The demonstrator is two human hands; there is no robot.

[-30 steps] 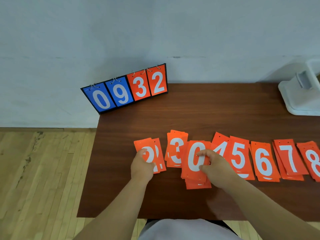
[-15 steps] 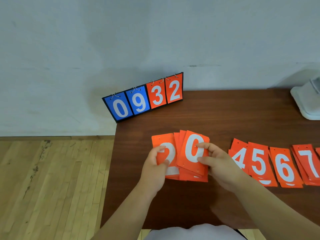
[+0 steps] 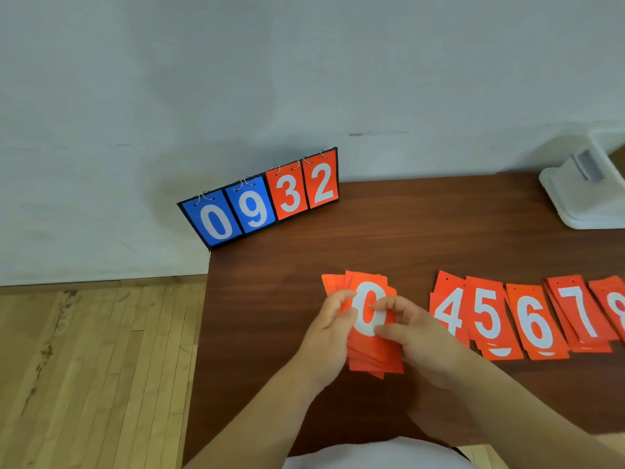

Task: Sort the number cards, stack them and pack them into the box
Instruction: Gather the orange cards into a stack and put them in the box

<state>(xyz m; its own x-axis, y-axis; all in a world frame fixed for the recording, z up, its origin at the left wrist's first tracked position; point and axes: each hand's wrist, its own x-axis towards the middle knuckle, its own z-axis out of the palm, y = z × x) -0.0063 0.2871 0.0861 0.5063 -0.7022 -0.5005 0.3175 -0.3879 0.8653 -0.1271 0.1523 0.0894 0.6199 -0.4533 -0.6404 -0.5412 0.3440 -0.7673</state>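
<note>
A fanned stack of orange number cards (image 3: 369,350) with a white 0 on top is held between both hands above the brown table (image 3: 422,231). My left hand (image 3: 326,336) grips its left edge, my right hand (image 3: 419,336) pinches its right edge. To the right lie small piles showing 4 (image 3: 448,308), 5 (image 3: 487,316), 6 (image 3: 537,326), 7 (image 3: 580,309) and part of an 8 (image 3: 614,299). The cards under the 0 are mostly hidden.
A flip scoreboard (image 3: 260,201) reading 0 9 3 2 stands at the table's far left corner. A white plastic box (image 3: 585,194) sits at the far right edge. Wooden floor (image 3: 94,367) lies left of the table, a pale wall behind.
The piles of 2, 3 and 0 that lay apart have been pushed together into one stack. Both hands closed in on it. The camera has swung left.
</note>
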